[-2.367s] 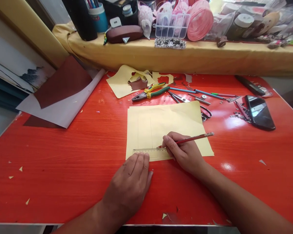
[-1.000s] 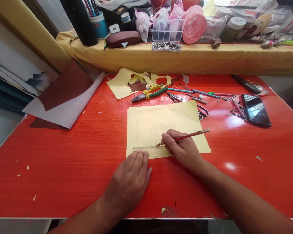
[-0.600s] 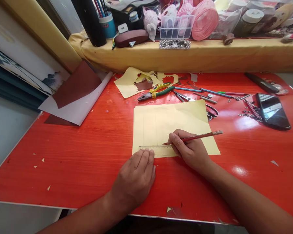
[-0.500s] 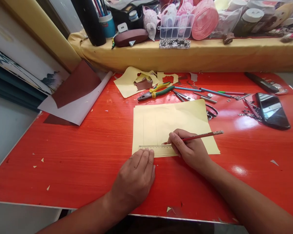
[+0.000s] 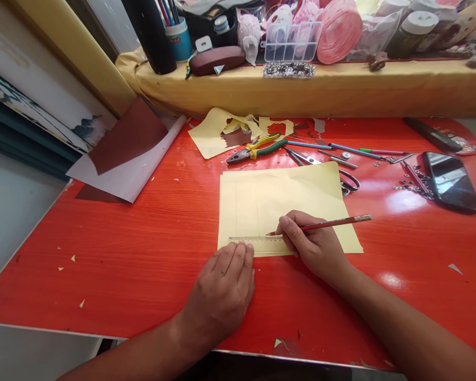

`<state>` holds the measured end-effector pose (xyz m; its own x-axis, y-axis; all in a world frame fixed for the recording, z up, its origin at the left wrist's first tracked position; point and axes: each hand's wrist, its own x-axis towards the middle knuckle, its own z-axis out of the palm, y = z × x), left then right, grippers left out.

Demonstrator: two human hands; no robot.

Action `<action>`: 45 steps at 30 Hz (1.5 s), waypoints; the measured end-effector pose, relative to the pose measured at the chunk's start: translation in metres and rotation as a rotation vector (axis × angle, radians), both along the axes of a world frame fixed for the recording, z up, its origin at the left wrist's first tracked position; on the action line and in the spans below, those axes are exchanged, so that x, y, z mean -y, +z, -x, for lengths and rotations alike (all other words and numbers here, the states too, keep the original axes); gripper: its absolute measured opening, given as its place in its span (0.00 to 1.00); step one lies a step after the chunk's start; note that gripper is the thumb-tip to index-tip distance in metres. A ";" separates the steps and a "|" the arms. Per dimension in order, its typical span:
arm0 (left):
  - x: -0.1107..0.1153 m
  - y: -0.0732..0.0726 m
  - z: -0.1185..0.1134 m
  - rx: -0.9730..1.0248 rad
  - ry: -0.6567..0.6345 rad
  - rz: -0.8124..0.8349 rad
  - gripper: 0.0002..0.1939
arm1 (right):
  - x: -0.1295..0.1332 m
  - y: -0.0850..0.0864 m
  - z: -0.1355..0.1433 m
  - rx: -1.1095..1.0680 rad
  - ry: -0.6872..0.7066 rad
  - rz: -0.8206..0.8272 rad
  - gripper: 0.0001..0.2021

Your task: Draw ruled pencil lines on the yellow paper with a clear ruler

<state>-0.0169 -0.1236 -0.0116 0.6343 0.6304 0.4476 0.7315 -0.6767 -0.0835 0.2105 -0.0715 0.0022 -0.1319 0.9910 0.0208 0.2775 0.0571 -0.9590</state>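
A clear ruler [image 5: 267, 239] lies across the lower part of a yellow sheet of paper [image 5: 297, 190], which rests on at least one more sheet. My left hand [image 5: 226, 288] holds the ruler down near its left end, with the fingers close together. Pinched in my right hand [image 5: 313, 241] is a dark red pencil [image 5: 337, 222], its tip on the paper just above the ruler's upper edge. Two thin upright lines show on the left half of the sheet. My right hand hides the ruler's right end.
Behind the paper lie pliers [image 5: 257, 150], scissors [image 5: 303, 157], pens and cut yellow scraps [image 5: 206, 135]. A phone [image 5: 452, 182] is at right beside small metal rings. Brown and white sheets [image 5: 122, 159] lie at left. A cloth-covered ledge [image 5: 222, 95] with craft supplies runs along the back.
The whole view has shifted slightly, so everything appears a little further right. Both hands keep their places on the ruler and pencil; the pencil tip stays near the ruler's edge.
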 end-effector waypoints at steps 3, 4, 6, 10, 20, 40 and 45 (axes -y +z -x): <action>0.000 0.000 0.000 -0.006 0.001 -0.002 0.19 | 0.000 0.001 -0.001 -0.003 0.002 0.004 0.22; 0.000 0.000 0.000 -0.005 0.000 -0.002 0.19 | 0.000 0.001 -0.001 -0.003 0.002 0.004 0.22; 0.000 0.000 0.000 -0.006 -0.005 0.002 0.19 | 0.000 0.002 -0.001 -0.004 0.001 0.004 0.22; 0.000 0.000 0.001 -0.009 -0.015 0.017 0.20 | 0.000 0.003 -0.001 -0.014 0.000 -0.002 0.21; -0.001 0.001 0.000 0.001 -0.003 0.015 0.20 | 0.000 0.004 0.000 -0.003 0.018 0.000 0.21; -0.001 0.000 0.001 -0.024 -0.015 0.029 0.20 | -0.002 0.004 0.001 0.004 0.027 0.032 0.23; -0.001 0.000 0.001 -0.009 -0.019 0.034 0.20 | -0.002 0.003 0.000 0.020 0.023 0.026 0.24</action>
